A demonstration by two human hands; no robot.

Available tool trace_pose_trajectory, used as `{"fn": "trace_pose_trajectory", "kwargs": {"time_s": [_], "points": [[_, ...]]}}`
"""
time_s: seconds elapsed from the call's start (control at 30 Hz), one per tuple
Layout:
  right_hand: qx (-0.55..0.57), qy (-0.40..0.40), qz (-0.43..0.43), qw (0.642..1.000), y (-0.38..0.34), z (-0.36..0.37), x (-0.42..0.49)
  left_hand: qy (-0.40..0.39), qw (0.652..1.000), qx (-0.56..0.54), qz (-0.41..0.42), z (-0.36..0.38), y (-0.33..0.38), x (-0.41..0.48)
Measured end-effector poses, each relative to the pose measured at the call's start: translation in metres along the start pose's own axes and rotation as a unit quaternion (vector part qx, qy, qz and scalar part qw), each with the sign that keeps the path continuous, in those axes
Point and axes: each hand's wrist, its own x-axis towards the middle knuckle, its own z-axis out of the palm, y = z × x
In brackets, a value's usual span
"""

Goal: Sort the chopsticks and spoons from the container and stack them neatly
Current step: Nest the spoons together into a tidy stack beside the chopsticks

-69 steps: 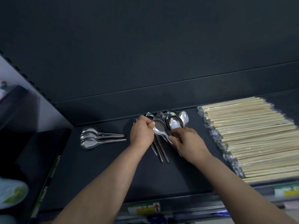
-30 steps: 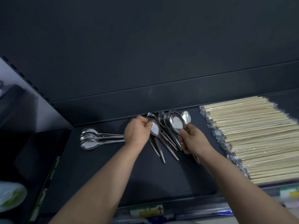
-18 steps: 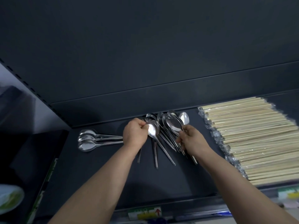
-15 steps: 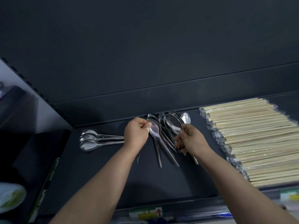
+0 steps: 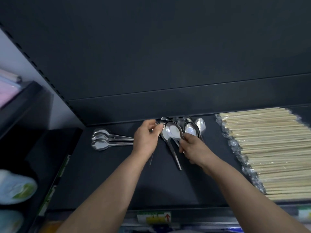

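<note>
A bunch of steel spoons [image 5: 190,128] lies fanned at the back middle of the dark shelf [image 5: 117,179]. My right hand [image 5: 193,147] is shut on the handles of several of them, one wide spoon [image 5: 174,131] tilted up on top. My left hand [image 5: 145,137] pinches the bowl end of another spoon, whose thin handle shows below the wrist. Three nested spoons [image 5: 107,139] lie on the left, bowls leftward. A broad stack of wrapped wooden chopsticks [image 5: 269,152] fills the shelf's right side.
The shelf's back wall [image 5: 168,101] rises right behind the spoons. A price-tag strip with a red arrow label [image 5: 154,217] runs along the front edge. Pale packaged goods [image 5: 15,187] sit on a lower shelf at far left.
My right hand has lifted a wide spoon up and to the left over the pile. My left hand stayed at the pile's left edge. The view has shifted slightly.
</note>
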Motion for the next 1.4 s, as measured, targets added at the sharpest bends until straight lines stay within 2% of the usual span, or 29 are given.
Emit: {"fn": "trace_pose_trajectory", "kwargs": {"time_s": [0.07, 0.13, 0.27, 0.33, 0.43, 0.6, 0.73, 0.8, 0.97, 1.23, 1.4], "points": [[-0.051, -0.024, -0.027, 0.998, -0.003, 0.007, 0.003, -0.037, 0.999, 0.007, 0.012, -0.013, 0.001, -0.003], [-0.103, -0.058, -0.049, 0.992, -0.008, 0.021, 0.009, -0.039, 0.998, 0.050, 0.014, -0.030, -0.002, -0.006], [-0.254, -0.080, -0.120, 0.956, -0.030, 0.063, 0.019, 0.087, 0.993, 0.050, -0.068, -0.082, -0.039, -0.009], [-0.328, -0.058, -0.175, 0.927, -0.041, 0.089, 0.025, 0.149, 0.983, 0.058, -0.093, -0.111, -0.063, -0.012], [-0.388, -0.045, -0.212, 0.896, -0.050, 0.126, 0.032, 0.185, 0.974, 0.067, -0.110, -0.145, -0.092, -0.014], [-0.460, 0.008, -0.233, 0.857, -0.051, 0.162, 0.043, 0.184, 0.974, 0.075, -0.105, -0.169, -0.113, -0.004], [-0.541, 0.081, -0.254, 0.797, -0.047, 0.171, 0.047, 0.167, 0.979, 0.091, -0.077, -0.172, -0.118, 0.006], [-0.561, 0.105, -0.257, 0.780, -0.046, 0.173, 0.047, 0.167, 0.976, 0.125, -0.056, -0.171, -0.116, 0.008], [-0.564, 0.120, -0.273, 0.770, -0.043, 0.170, 0.047, 0.161, 0.969, 0.187, 0.003, -0.163, -0.100, 0.007], [-0.539, 0.179, -0.277, 0.775, -0.030, 0.123, 0.031, 0.004, 0.981, 0.189, 0.040, -0.107, -0.066, 0.010], [-0.523, 0.236, -0.210, 0.791, -0.009, 0.066, 0.017, -0.066, 0.975, 0.199, 0.071, -0.053, -0.034, 0.021]]}}
